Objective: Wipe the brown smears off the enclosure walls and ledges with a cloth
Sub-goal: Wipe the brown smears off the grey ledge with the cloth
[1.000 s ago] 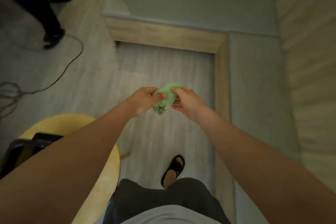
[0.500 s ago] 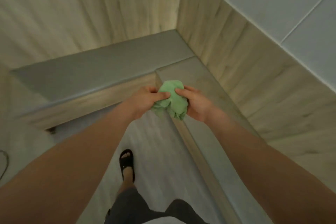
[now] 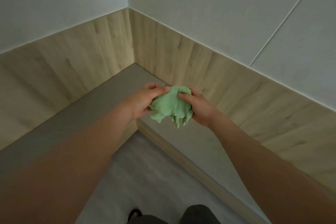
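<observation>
okay, i'm looking down into the corner of the enclosure, both arms stretched out ahead of me. the green cloth [image 3: 171, 109] is bunched up between the two hands, held in front of the spot where the two grey ledges meet. left hand [image 3: 143, 102] grips its left side, fingers curled over the top edge. right hand [image 3: 198, 107] grips the right side, thumb pressed into the fabric. loose folds dangle below both hands, over the ledge [image 3: 87, 111]. wood-grain panels [image 3: 81, 56] run round behind the ledges, with white wall [image 3: 218, 5] above them. grey floor [image 3: 145, 178] lies below, a sandalled foot [image 3: 135, 213] and dark shorts [image 3: 198, 212] at the bottom edge. the light's dim, so i can't pick out any smears from here.
</observation>
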The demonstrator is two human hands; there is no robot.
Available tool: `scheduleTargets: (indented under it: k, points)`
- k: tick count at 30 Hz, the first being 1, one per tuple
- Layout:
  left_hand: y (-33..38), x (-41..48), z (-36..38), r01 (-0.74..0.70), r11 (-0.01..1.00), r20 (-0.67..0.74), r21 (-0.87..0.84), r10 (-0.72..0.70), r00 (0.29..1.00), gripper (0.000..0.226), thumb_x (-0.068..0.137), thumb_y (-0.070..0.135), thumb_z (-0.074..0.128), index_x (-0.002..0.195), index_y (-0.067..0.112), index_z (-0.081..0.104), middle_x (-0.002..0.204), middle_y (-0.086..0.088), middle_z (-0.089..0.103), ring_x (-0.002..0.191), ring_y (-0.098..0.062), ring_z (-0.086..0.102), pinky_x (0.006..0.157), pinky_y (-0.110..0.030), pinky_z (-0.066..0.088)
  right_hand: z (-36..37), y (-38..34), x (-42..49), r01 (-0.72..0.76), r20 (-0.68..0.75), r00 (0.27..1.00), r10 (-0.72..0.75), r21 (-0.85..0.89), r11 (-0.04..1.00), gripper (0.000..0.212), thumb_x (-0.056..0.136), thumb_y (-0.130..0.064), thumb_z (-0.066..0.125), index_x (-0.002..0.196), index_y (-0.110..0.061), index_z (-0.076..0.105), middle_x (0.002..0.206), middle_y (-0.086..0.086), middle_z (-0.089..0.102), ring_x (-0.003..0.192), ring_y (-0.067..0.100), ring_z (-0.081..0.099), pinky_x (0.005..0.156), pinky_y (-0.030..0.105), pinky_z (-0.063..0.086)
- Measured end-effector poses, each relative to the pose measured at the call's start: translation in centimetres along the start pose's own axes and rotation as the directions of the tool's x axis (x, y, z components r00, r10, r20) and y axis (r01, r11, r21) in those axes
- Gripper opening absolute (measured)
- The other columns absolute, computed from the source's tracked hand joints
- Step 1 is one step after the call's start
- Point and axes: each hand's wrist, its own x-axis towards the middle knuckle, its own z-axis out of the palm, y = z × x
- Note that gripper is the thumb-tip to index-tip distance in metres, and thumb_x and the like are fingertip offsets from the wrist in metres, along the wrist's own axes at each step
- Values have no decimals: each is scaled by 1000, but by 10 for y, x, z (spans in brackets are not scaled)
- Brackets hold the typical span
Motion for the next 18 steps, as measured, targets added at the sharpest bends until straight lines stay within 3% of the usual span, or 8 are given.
scheduleTargets:
  k: [3,5,7,8,10,13,16,18]
  points:
    - [36,41,-2,-1,918,44,396,-18,999,41,77,30,83,115,23,68,107,-1,73,100,-19,71,90,-38,57,-9,-24,22,-8,-113,994,-6,-126,992,26,93,-27,65,111,-8,66,106,14,74,100,28,71,83,42,57]
    - [58,63,2,-37,760,137,648,-69,988,34,84,24,74,118,24,73,106,1,76,97,-15,72,86,-30,56,-19,-33,35,-55,-127,991,36,-143,988,27,92,-30,57,102,-8,71,101,18,74,96,31,70,83,41,55]
    - [75,91,8,-30,611,155,791,-153,976,30,82,27,70,110,21,77,99,-1,78,87,-15,73,73,-26,54,-31,-45,49,-86,-133,988,76,-69,994,22,85,-24,56,95,-8,69,90,16,72,85,25,68,73,33,56]
    - [79,101,11,-11,607,158,795,-190,969,33,78,31,71,109,20,77,98,-2,78,87,-17,73,73,-28,55,-37,-49,55,-74,-135,989,64,-75,994,20,78,-20,56,94,-12,66,86,11,68,77,21,66,64,30,54]
    - [84,124,19,62,730,157,680,-228,961,44,73,42,73,110,19,76,104,-5,79,96,-23,75,84,-37,58,-55,-59,71,-26,-129,992,-2,-214,977,38,67,-16,53,104,-22,62,91,8,61,71,18,59,56,28,48]
    - [91,147,27,79,911,140,404,-147,979,31,94,36,69,114,12,74,107,-7,79,97,-21,75,80,-31,57,-73,-68,90,66,-65,994,-91,-318,946,46,73,-10,56,116,-29,58,100,10,60,72,18,60,54,28,48]
    - [104,176,29,-6,919,165,394,-64,984,31,95,24,72,121,6,71,113,-11,77,107,-26,74,94,-37,57,-87,-84,108,103,-67,988,-137,-376,921,42,90,1,60,124,-23,56,108,8,61,83,15,64,64,22,54]
    - [114,191,29,-78,876,145,475,9,989,28,92,19,77,116,7,70,107,-9,77,103,-27,74,90,-38,59,-100,-91,120,89,-88,986,-142,-441,893,41,92,0,63,125,-23,57,109,5,64,89,15,66,68,20,55]
